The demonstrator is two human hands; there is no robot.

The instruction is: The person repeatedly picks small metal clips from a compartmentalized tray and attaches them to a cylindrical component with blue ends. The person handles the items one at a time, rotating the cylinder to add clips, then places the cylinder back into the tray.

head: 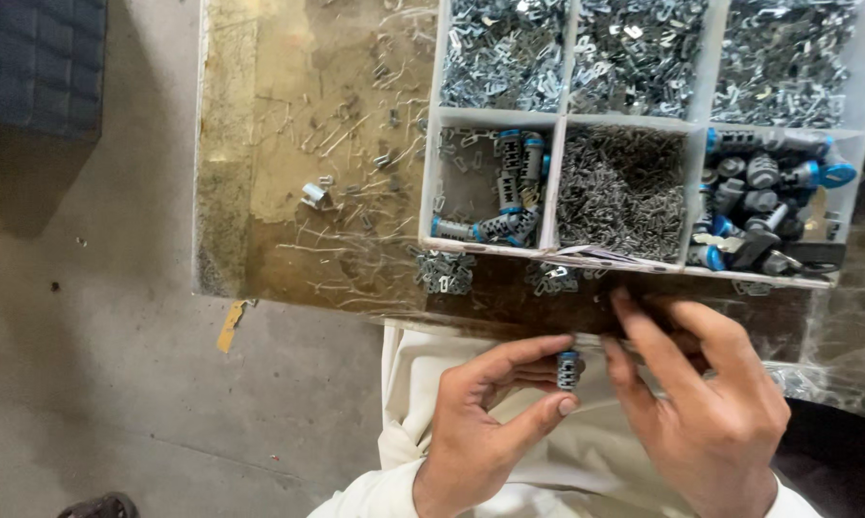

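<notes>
Hands worked low over lap. Left hand pinched small grey cylinder with blue cap between thumb and forefinger. Right hand, fingers loosely spread, held nothing visible, fingertips just beside cylinder. Divided parts tray lay above both hands on worn table.

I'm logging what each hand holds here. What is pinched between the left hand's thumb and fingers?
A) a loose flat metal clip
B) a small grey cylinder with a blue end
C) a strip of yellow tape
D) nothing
B: the left hand pinches a small grey cylinder with a blue end, upright, beside the right hand.
</notes>
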